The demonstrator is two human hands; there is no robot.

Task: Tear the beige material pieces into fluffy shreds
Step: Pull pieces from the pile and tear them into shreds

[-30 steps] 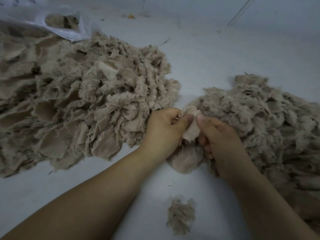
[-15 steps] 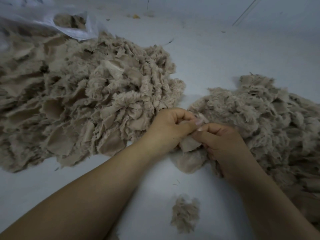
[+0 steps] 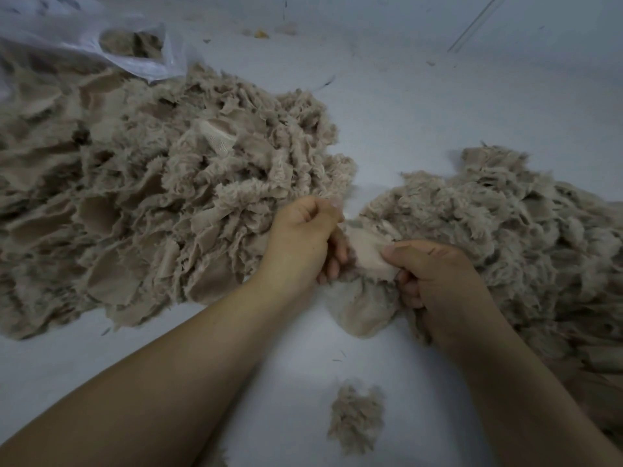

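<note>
Beige everywhere on the pale work surface. Landmark: the piece of material I hold at centre.

Far up-left of the piece: clear plastic bag, some beige scraps visible through it, its edge lying over the big pile.

Left of the piece: big pile of flat-backed pieces, fuzzy edges, reaching up to my left knuckles.

Touching the piece on its left side: my left hand, fingers curled into a fist, pinching the piece's left edge; the fist hides the exact grip.

On the piece's right side: my right hand, thumb pressed on top of the cloth, fingers curled under it. Lower part of the piece sags between my wrists onto the surface.

Below the piece, well apart: small tuft of shreds.

Right of the piece: fluffy shredded pile, running behind my right hand and forearm, which cover its near edge.
</note>
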